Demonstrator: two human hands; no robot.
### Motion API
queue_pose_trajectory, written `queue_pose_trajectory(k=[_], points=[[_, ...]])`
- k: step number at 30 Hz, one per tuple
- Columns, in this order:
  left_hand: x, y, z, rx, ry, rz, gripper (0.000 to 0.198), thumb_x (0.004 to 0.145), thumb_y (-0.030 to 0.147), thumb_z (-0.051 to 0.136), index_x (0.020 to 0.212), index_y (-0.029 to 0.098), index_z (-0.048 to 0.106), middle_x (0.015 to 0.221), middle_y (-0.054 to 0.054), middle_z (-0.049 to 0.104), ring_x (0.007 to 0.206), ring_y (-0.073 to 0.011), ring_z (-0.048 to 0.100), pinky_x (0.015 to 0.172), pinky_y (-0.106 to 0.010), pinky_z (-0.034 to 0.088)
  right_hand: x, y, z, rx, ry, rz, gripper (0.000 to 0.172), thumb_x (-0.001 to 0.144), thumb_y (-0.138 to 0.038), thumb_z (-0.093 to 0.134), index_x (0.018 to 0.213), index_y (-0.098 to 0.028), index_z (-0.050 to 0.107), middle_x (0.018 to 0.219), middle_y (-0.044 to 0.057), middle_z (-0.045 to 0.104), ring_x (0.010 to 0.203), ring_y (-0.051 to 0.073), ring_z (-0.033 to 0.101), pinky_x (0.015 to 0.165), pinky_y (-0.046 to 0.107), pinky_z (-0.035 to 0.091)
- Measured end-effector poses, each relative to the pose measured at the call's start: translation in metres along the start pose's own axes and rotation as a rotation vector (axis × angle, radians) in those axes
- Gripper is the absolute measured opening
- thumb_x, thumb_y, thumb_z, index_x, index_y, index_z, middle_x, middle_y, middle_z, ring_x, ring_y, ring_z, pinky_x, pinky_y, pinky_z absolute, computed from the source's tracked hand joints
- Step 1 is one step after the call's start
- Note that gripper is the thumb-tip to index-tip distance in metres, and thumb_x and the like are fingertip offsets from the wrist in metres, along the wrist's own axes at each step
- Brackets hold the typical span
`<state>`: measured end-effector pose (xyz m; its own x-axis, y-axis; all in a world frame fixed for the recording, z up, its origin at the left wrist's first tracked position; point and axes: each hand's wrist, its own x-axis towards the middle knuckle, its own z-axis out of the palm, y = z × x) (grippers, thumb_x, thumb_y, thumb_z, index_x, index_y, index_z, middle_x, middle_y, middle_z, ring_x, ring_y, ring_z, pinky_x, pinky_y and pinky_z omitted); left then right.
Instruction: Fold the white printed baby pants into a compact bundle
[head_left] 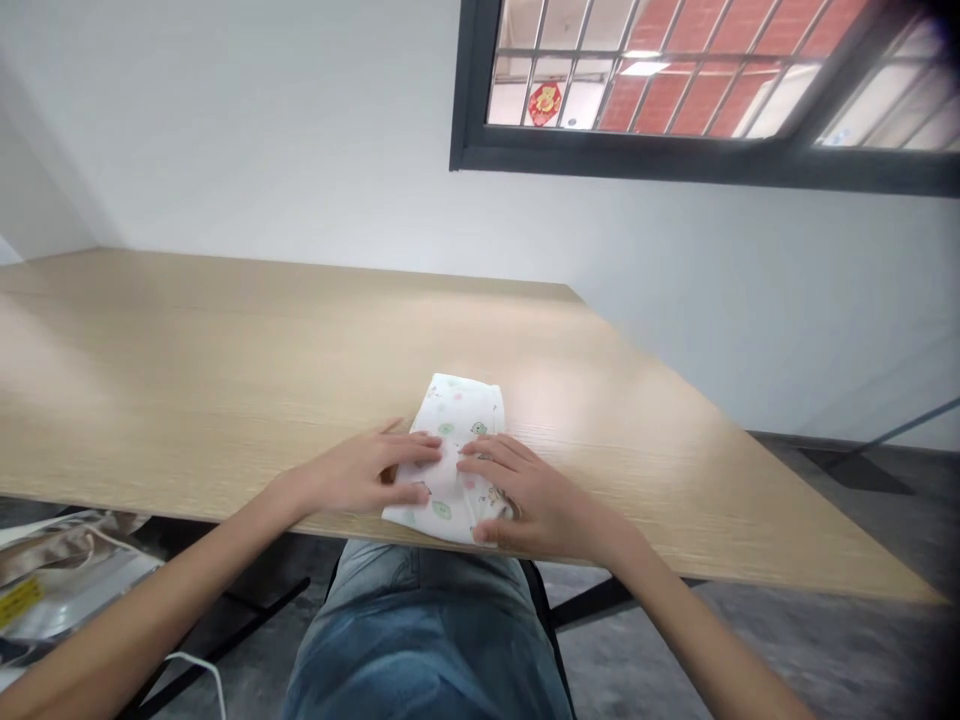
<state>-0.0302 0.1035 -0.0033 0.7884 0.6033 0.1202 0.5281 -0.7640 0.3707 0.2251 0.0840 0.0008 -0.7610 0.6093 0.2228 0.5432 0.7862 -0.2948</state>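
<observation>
A folded white cloth (461,405) printed with small green and pink figures lies on the wooden table, close to its front edge. On the cloth's left side rests my left hand (367,470), its fingers spread and touching the fabric. My right hand (532,495) lies over the right side, with its fingers stretched across the cloth and the thumb near the front edge. Neither hand grips the fabric. Parts of the cloth under the fingers are hidden.
The light wooden table (247,340) reaches back to a white wall. A barred window (660,90) is above at the right. At lower left, below the table, lie bags or packages (67,570) and a white cable (206,665). A dark table leg (592,603) shows underneath.
</observation>
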Motion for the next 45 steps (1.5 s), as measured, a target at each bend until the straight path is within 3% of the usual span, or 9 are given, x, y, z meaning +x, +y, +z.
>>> queue_pose_trajectory(k=[4, 10, 15, 20, 24, 27, 31, 37, 45], points=[[-0.040, 0.015, 0.018, 0.031, 0.009, 0.023, 0.096, 0.062, 0.052, 0.073, 0.140, 0.025, 0.025, 0.144, -0.009, 0.029, 0.133, -0.0282, 0.024, 0.108, -0.048, 0.021, -0.028, -0.018, 0.015, -0.076, -0.064, -0.043, 0.096, 0.061, -0.045, 0.077, 0.137, -0.008, 0.031, 0.138, 0.017, 0.034, 0.130, 0.030, 0.023, 0.107, 0.046, 0.025], [-0.053, 0.049, 0.034, -0.146, 0.266, 0.008, 0.022, 0.089, 0.023, 0.047, 0.106, 0.025, 0.060, 0.107, -0.003, 0.064, 0.103, -0.0178, 0.057, 0.099, -0.037, 0.038, -0.058, -0.047, 0.025, 0.030, 0.159, -0.033, 0.062, 0.077, -0.010, 0.048, 0.136, -0.017, 0.030, 0.121, 0.011, 0.054, 0.115, 0.023, 0.048, 0.093, 0.037, 0.044], [-0.016, 0.049, 0.022, -0.333, 0.416, -0.423, 0.040, 0.091, 0.044, 0.037, 0.067, 0.017, 0.055, 0.065, -0.001, 0.059, 0.063, -0.0162, 0.056, 0.056, -0.026, 0.044, -0.026, -0.029, 0.020, 0.217, 0.478, 0.330, 0.042, 0.087, -0.029, 0.045, 0.128, -0.021, 0.037, 0.107, 0.010, 0.059, 0.088, 0.022, 0.061, 0.069, 0.031, 0.053], [0.018, 0.038, 0.028, -0.249, 0.493, -0.733, 0.029, 0.087, 0.036, 0.044, 0.100, 0.012, 0.053, 0.072, -0.004, 0.060, 0.063, -0.0188, 0.058, 0.055, -0.029, 0.045, 0.006, -0.007, 0.023, 0.105, 0.534, 0.577, 0.034, 0.087, -0.031, 0.044, 0.115, -0.013, 0.048, 0.103, 0.015, 0.055, 0.096, 0.027, 0.057, 0.076, 0.040, 0.051], [0.033, 0.047, 0.042, 0.075, 0.696, -0.587, 0.047, 0.090, 0.028, 0.040, 0.133, 0.009, 0.032, 0.127, -0.021, 0.044, 0.111, -0.0301, 0.049, 0.085, -0.045, 0.044, 0.021, -0.024, 0.031, -0.193, 0.585, 0.412, 0.032, 0.091, -0.024, 0.036, 0.117, -0.013, 0.051, 0.127, 0.018, 0.042, 0.116, 0.031, 0.042, 0.093, 0.050, 0.038], [0.041, 0.051, 0.047, 0.277, 0.588, -0.442, 0.040, 0.092, 0.024, 0.034, 0.132, 0.021, 0.039, 0.140, -0.014, 0.035, 0.129, -0.0360, 0.026, 0.096, -0.062, 0.027, 0.027, -0.032, 0.037, -0.278, 0.450, 0.343, 0.038, 0.091, -0.020, 0.030, 0.124, -0.011, 0.048, 0.130, 0.016, 0.045, 0.121, 0.031, 0.037, 0.099, 0.054, 0.029], [0.019, 0.040, 0.055, 0.184, 0.411, -0.457, 0.041, 0.095, 0.031, 0.027, 0.133, 0.017, 0.037, 0.134, -0.013, 0.044, 0.126, -0.0287, 0.036, 0.100, -0.057, 0.028, -0.003, -0.012, 0.039, -0.181, 0.353, 0.453, 0.047, 0.092, -0.026, 0.025, 0.129, -0.002, 0.041, 0.129, 0.019, 0.045, 0.119, 0.028, 0.041, 0.097, 0.046, 0.038], [-0.042, 0.039, 0.054, 0.069, 0.458, -0.620, 0.048, 0.094, 0.040, 0.024, 0.131, 0.013, 0.039, 0.134, -0.011, 0.045, 0.125, -0.0230, 0.039, 0.103, -0.041, 0.033, -0.072, -0.027, 0.021, -0.155, 0.593, 0.702, 0.035, 0.092, -0.036, 0.034, 0.103, -0.015, 0.060, 0.100, 0.011, 0.064, 0.091, 0.026, 0.059, 0.077, 0.038, 0.049], [0.045, 0.031, -0.001, -0.108, 0.381, -0.486, 0.030, 0.088, 0.036, 0.034, 0.093, 0.018, 0.058, 0.101, -0.006, 0.061, 0.098, -0.0227, 0.053, 0.087, -0.036, 0.039, -0.023, -0.098, 0.049, 0.052, 0.531, 0.485, 0.031, 0.090, -0.022, 0.036, 0.067, -0.019, 0.058, 0.065, 0.002, 0.057, 0.064, 0.019, 0.052, 0.062, 0.030, 0.039]])
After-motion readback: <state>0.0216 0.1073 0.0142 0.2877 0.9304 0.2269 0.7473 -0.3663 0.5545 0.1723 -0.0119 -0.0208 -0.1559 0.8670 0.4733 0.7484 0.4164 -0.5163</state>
